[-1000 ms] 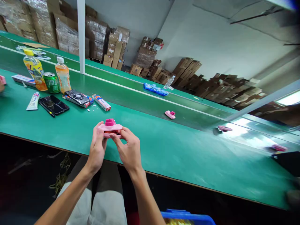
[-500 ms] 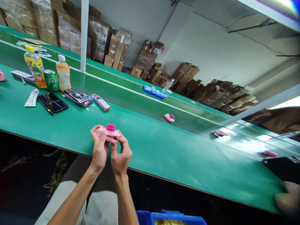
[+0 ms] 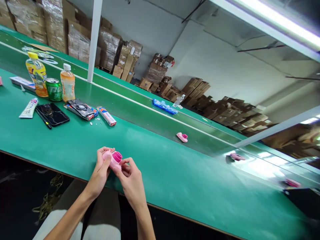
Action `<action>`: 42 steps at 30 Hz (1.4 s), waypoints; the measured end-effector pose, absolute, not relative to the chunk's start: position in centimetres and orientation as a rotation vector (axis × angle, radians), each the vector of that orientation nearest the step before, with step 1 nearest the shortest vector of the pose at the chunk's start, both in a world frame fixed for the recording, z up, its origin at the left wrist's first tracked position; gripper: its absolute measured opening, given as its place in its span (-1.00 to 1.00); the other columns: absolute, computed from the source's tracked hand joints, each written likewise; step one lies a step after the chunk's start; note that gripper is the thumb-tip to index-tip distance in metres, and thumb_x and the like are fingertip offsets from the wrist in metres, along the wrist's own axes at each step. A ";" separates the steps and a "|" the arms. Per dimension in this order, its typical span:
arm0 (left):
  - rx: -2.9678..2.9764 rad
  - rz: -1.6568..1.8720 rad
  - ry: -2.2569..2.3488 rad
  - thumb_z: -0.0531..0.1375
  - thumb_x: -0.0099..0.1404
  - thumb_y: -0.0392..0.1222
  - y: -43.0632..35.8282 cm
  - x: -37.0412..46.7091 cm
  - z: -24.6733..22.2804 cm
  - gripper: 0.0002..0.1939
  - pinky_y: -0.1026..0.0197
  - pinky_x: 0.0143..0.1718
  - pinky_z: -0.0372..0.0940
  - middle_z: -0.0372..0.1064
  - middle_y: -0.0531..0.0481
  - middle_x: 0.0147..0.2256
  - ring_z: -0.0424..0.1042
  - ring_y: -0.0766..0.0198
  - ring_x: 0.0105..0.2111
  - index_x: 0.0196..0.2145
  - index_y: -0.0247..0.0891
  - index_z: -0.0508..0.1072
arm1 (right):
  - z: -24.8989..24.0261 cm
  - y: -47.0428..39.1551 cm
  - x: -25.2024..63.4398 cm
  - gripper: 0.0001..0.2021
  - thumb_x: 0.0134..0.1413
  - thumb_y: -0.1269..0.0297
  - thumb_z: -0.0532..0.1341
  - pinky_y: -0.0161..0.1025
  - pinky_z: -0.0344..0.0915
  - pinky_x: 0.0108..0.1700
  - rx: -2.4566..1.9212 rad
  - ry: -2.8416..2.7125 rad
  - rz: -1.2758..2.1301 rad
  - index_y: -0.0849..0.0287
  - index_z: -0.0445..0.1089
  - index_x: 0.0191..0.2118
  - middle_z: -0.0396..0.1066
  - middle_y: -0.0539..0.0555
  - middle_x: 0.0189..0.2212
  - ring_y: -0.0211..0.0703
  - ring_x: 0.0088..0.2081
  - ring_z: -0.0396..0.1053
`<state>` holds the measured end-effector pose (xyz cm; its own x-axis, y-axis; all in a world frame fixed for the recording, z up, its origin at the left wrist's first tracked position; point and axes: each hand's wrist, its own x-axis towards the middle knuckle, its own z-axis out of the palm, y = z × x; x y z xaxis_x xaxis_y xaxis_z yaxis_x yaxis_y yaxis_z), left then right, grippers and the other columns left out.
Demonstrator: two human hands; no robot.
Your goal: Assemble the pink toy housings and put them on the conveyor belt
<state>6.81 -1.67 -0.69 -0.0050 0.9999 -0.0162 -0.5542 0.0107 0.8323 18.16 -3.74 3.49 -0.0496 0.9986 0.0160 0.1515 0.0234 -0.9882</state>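
Between my two hands is a pink toy camera (image 3: 111, 160) with a darker pink round lens, held above the near edge of the green table. My left hand (image 3: 101, 168) is closed around its left end, thumb on the front. At the other end, the fingers and thumb of my right hand (image 3: 130, 175) pinch the body beside the lens. The lens faces up and to the right. My fingers cover parts of both ends and the underside.
Beyond on the belt (image 3: 150, 121) lies another pink toy camera (image 3: 182, 137), with more pink pieces at right. At left stand two drink bottles (image 3: 68, 83) and a green can (image 3: 53, 90), near a black phone (image 3: 52, 114), a tube (image 3: 28, 108) and small boxes (image 3: 106, 116).
The toy camera has turned, so its lens now tips to the right, and the gap seen along its lower side no longer shows. My right hand has shifted its grip. The view has tilted upward.
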 end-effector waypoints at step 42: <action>2.477 0.986 2.020 0.07 0.41 0.24 1.8 0.2 -5.9 -0.40 -0.32 0.22 0.24 0.20 -0.10 0.32 0.27 -0.19 0.28 0.32 0.06 0.27 | 0.7 16.1 38.8 -0.52 0.20 0.13 0.07 0.32 0.00 0.33 -2.250 -1.874 -0.038 0.17 0.45 0.16 0.17 0.34 0.33 0.40 0.36 0.07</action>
<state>0.24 1.84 -5.93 0.1061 0.8256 0.5542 0.9447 -0.2576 0.2028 38.82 16.10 0.66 0.1898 0.9695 0.1548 0.9750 -0.1675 -0.1461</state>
